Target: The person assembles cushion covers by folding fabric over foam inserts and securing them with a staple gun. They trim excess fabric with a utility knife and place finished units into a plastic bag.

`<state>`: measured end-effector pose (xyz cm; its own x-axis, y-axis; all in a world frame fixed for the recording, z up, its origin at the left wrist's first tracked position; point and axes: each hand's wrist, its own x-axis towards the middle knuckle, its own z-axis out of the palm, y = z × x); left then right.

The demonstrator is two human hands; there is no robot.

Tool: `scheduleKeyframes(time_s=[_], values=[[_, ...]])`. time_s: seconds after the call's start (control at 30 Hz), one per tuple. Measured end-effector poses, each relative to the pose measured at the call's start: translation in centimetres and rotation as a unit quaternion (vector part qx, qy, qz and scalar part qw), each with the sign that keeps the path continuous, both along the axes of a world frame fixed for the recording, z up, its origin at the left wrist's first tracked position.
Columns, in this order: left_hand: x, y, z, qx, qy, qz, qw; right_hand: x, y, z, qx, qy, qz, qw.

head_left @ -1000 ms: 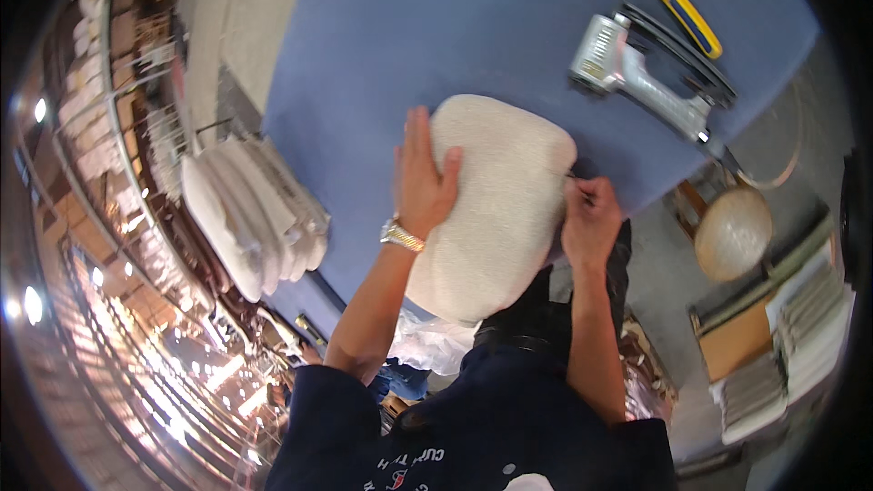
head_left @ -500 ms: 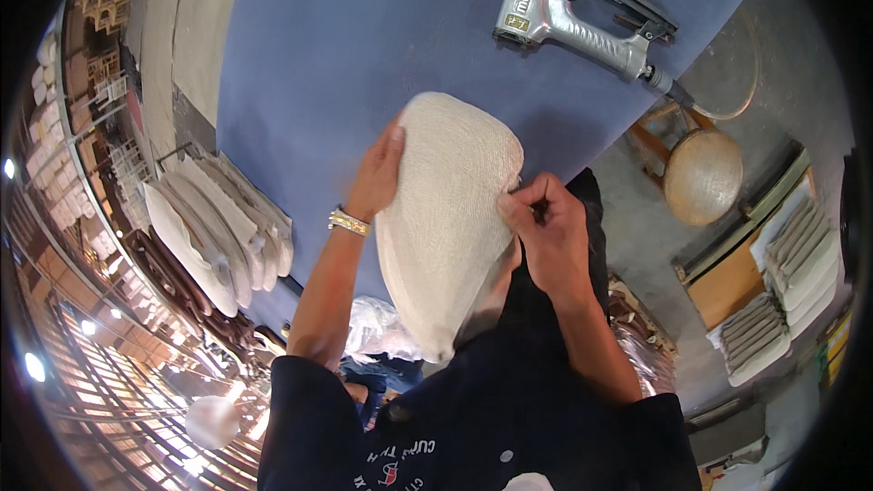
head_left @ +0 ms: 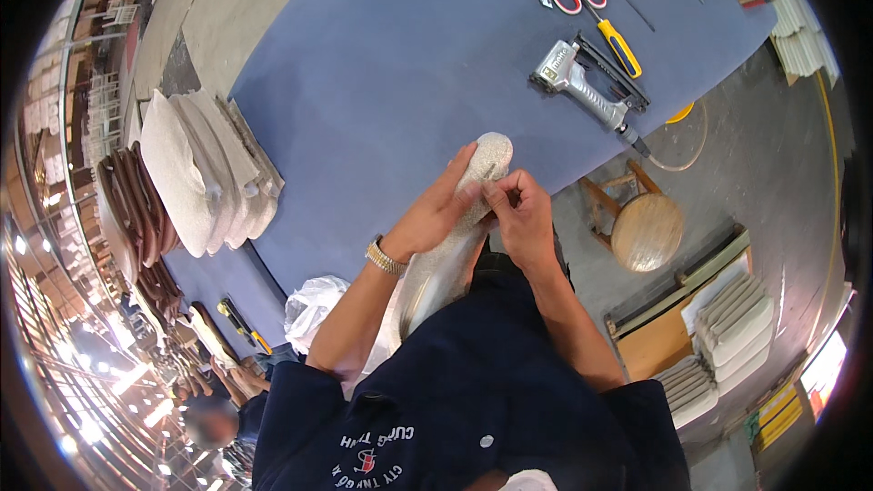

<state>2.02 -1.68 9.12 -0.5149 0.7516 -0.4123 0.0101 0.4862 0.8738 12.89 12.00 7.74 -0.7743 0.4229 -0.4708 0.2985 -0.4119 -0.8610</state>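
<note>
1. The blue table [head_left: 382, 64] is the landmark; the white cushion [head_left: 459, 227] stands on edge at its near rim, between table and body.
2. Its long axis runs from the person's chest up and away, with the rounded top end over the table.
3. The left hand [head_left: 436, 214] lies flat along its left face, fingers spread.
4. The right hand [head_left: 518, 214], nearer the top end, pinches the cover's edge there.
</note>
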Motion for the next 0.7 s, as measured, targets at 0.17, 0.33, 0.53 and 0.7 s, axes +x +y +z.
scheduleKeyframes(time_s=[0.17, 0.33, 0.53, 0.7], values=[[0.0, 0.6, 1.5, -0.061, 0.086, -0.030, 0.994, -0.2, 0.7, -1.4, -0.059, 0.050, 0.036, 0.996], [0.3, 1.3, 1.5, -0.092, 0.087, -0.029, 0.992, -0.4, 3.3, -1.7, -0.129, 0.053, 0.107, 0.984], [0.9, 1.5, 2.0, -0.134, 0.140, -0.030, 0.981, -1.7, 6.4, -0.4, -0.058, -0.038, 0.277, 0.958], [1.8, 2.7, 2.8, -0.187, 0.191, -0.011, 0.963, -2.8, 13.7, -2.1, 0.264, -0.079, 0.252, 0.927]])
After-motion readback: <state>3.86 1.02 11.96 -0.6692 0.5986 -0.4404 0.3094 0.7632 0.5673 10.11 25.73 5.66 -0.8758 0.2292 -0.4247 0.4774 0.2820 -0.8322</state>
